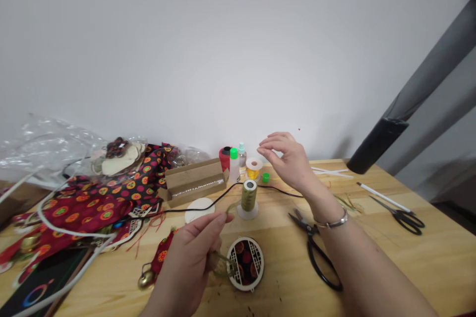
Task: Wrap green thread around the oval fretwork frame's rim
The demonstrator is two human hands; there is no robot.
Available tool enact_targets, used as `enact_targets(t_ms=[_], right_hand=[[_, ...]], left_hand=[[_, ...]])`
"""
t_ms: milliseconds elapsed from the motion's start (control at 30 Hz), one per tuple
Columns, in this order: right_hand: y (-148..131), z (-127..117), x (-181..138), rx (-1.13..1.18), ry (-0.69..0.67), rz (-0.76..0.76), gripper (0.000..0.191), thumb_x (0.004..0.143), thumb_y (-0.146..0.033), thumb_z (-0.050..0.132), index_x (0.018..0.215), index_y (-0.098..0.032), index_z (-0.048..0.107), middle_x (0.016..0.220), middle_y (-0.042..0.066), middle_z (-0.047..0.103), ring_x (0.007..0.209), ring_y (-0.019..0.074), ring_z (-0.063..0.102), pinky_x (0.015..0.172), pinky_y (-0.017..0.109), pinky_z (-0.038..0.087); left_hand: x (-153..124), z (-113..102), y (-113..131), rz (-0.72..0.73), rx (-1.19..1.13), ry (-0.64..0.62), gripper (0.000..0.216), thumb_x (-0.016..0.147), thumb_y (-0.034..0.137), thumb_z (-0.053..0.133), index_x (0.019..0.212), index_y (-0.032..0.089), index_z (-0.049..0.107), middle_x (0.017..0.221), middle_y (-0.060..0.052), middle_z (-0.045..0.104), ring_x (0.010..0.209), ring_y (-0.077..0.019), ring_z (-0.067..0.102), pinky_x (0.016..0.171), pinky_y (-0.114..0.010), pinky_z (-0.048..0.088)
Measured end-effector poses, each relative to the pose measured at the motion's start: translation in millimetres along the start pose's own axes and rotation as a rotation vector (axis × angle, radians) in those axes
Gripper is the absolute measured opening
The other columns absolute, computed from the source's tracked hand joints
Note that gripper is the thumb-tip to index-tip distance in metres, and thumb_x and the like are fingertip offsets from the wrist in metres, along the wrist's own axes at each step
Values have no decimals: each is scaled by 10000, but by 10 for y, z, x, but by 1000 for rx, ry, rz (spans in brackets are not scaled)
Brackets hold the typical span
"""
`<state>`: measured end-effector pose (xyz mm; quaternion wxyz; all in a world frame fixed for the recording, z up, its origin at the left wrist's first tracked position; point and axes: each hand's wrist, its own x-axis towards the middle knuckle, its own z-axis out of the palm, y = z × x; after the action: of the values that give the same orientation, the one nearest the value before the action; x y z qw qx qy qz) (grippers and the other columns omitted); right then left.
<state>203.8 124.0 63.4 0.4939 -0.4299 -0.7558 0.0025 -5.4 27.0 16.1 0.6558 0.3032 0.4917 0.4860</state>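
My left hand [193, 257] is closed low in the middle, pinching olive-green thread beside a small round white lattice frame [246, 262] with red patterned fabric inside. My right hand [286, 158] is raised above the table behind it, fingers pinched together; whether a fine thread runs through them is too thin to see. Between the hands stands an olive thread spool [249, 197] on a white base. Black scissors [316, 245] lie under my right forearm, which wears a silver bracelet.
Red patterned fabric [92, 203] and clear plastic bags pile at the left. A cardboard box [195, 181], small bottles [234, 165], a yellow thread spool [254, 168], a black cable, a second pair of scissors [403, 215] and white sticks lie on the wooden table [427, 257].
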Motion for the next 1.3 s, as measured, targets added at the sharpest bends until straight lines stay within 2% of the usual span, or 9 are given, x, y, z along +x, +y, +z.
enact_targets(t_ms=[467, 600, 733, 833, 933, 1000, 1133, 1233, 1300], right_hand=[[-98, -565, 21, -15, 315, 81, 68, 783, -223, 651, 752, -215, 711, 837, 23, 713, 852, 179, 645, 817, 366, 493], [-148, -713, -38, 15, 398, 167, 53, 759, -223, 675, 734, -206, 718, 817, 25, 714, 758, 160, 648, 686, 305, 502], [-215, -887, -97, 11, 522, 331, 97, 747, -277, 689, 774, -195, 732, 569, -15, 617, 516, 118, 547, 496, 259, 428], [-247, -992, -136, 192, 609, 360, 118, 755, -297, 684, 758, -185, 719, 622, 13, 632, 454, 99, 491, 420, 249, 373], [-298, -1052, -174, 330, 698, 294, 75, 766, -257, 676, 714, -205, 695, 788, 61, 671, 565, 148, 591, 498, 303, 475], [-345, -1070, -203, 346, 752, 249, 80, 790, -239, 648, 721, -238, 688, 804, 52, 661, 703, 197, 646, 684, 382, 541], [-342, -1105, -290, 232, 792, 196, 125, 842, -253, 563, 880, -269, 681, 940, 36, 665, 919, 233, 649, 937, 450, 475], [-197, -1139, -404, -137, 506, 277, 263, 812, -224, 558, 1059, -215, 648, 1029, 68, 678, 954, 261, 645, 891, 475, 489], [-95, -1130, -497, -357, -70, 315, 382, 759, -180, 571, 1136, -210, 620, 1078, 82, 677, 947, 268, 647, 841, 458, 509]], left_hand=[[-186, -190, -72, -54, -1, 46, 331, 646, 414, 746, 796, 119, 729, 427, 99, 296, 405, -31, 199, 357, -123, 188], [-177, -243, -118, -51, 17, 19, 311, 669, 407, 729, 788, 120, 727, 432, 93, 300, 412, -35, 192, 363, -130, 180], [-164, -285, -145, -58, 38, 28, 325, 645, 416, 743, 753, 110, 727, 438, 92, 292, 421, -38, 190, 367, -132, 176], [-160, -300, -164, -64, 37, 51, 357, 623, 434, 754, 766, 107, 731, 441, 91, 298, 421, -36, 201, 368, -127, 178], [-156, -297, -183, -68, 33, 57, 372, 607, 434, 764, 772, 101, 733, 452, 87, 315, 427, -36, 227, 377, -120, 202], [-154, -289, -191, -75, 38, 51, 381, 606, 437, 763, 777, 97, 733, 456, 87, 316, 430, -36, 231, 380, -118, 211], [-158, -275, -195, -79, 49, 49, 389, 610, 447, 753, 787, 100, 732, 437, 100, 286, 415, -34, 193, 361, -120, 186], [-158, -272, -201, -73, 51, 44, 365, 626, 435, 746, 779, 104, 729, 435, 100, 287, 414, -34, 191, 360, -118, 191], [-154, -272, -207, -67, 52, 36, 337, 650, 420, 735, 783, 110, 728, 439, 99, 292, 416, -34, 192, 363, -115, 191]])
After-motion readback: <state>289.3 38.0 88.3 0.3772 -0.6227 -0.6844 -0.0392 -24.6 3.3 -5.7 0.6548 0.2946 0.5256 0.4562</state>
